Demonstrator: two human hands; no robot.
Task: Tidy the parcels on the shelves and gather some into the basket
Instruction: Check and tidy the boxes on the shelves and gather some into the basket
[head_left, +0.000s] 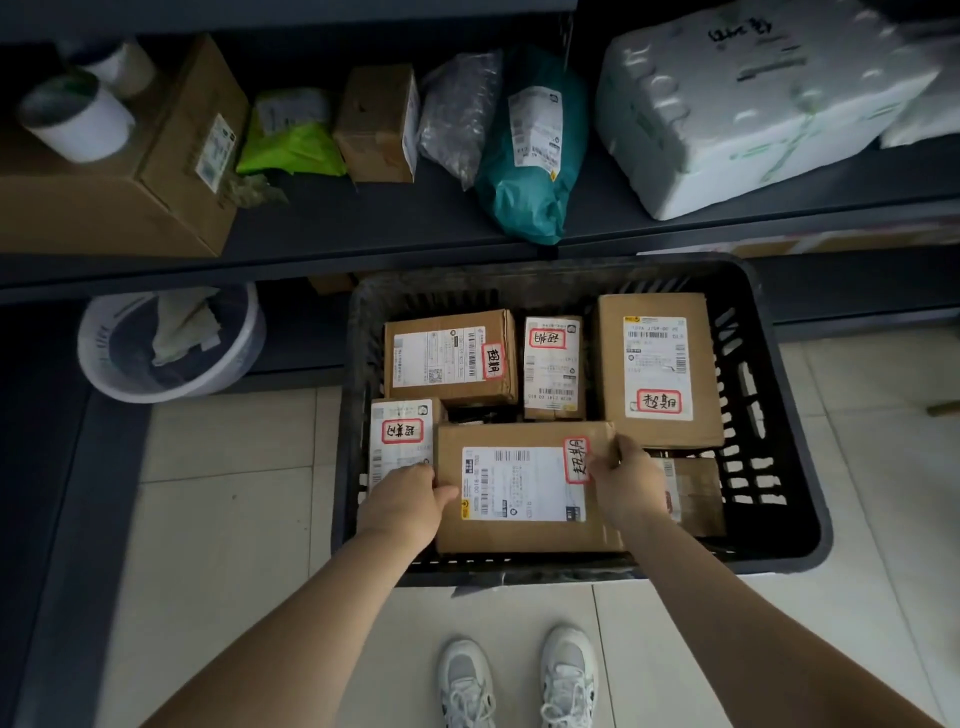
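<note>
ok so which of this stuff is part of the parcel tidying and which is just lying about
Job in hand: basket, box gripped by left hand and right hand, other boxes in it, teal bag, green bag, foam box on the shelf.

Lying about: bucket below the shelf, white rolls.

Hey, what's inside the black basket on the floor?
Six cardboard parcels show in the basket; the left hand and right hand grip the front parcel. Whatever lies under them is covered.
</note>
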